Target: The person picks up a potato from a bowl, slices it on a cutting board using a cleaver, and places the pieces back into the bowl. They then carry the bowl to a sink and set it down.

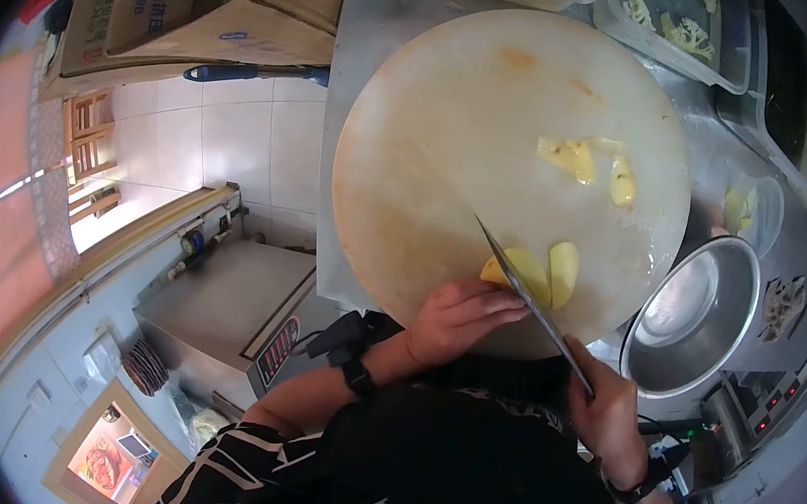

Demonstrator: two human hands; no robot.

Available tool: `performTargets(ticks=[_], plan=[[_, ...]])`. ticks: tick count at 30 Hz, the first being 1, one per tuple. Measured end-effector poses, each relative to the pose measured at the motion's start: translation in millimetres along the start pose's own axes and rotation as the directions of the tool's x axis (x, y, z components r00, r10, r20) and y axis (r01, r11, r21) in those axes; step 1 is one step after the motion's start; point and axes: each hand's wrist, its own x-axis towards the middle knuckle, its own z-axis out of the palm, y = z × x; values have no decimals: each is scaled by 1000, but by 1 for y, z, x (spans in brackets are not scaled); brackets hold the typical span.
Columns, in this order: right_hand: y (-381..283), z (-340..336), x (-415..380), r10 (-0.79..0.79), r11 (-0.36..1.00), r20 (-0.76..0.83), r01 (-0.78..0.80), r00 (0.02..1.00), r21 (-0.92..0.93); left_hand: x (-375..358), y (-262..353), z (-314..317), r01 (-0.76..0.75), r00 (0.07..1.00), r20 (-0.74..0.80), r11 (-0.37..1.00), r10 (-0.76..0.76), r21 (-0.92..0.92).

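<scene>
One knife (535, 310) slants diagonally on the round board (416, 153), tip forward and leftward from the right hand (606, 410), which grips its handle. The left hand (463, 322), fingers pressed together, is beside the blade; two yellow slices (562, 272) lie right of it.

And here's the metal counter (370, 16), carrying a broad round cutting board (438, 135), with a steel bowl (753, 295) just beside it. Wet yellow scraps (576, 160) sit on the board, yellow slices (563, 272) nearer the person, while a cauliflower container (609, 10) and a small clear tub (776, 219) stand near its rim!
</scene>
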Motion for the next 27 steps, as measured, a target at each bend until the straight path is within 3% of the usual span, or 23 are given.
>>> performTargets(ticks=[3,5,6,8,12,15,18,21,24,27], plan=[[-20,-21,-14,2,997,54,2,999,-72,-19,-3,10,4,998,-55,999,-6,-35],[-26,-24,-16,30,996,76,-23,997,-91,-35,-6,18,170,985,55,959,-162,-228],[-28,-25,-17,57,993,95,-46,994,-108,-30,-6,16,168,986,52,958,-160,-231],[-27,-14,-4,45,995,62,-39,997,-93,-12,-3,5,4,1000,-29,999,-6,-50],[-9,5,9,-49,998,-24,48,998,-51,2,2,-4,24,999,-33,999,-25,-26],[-4,5,1,-26,998,-36,28,999,47,5,1,-6,8,1000,-1,1000,-8,-14],[-24,-15,-15,-10,999,27,11,1000,-51,-6,0,-1,13,999,-52,999,-15,-40],[-31,-17,-18,12,993,41,-7,999,-119,-15,-3,5,45,999,15,999,-44,-30],[-35,-10,-3,72,996,20,-71,997,-48,-3,-1,-2,-6,999,-54,999,3,-42],[-23,8,10,0,993,-38,-4,999,-114,0,1,-4,-25,997,-79,999,23,-22]])
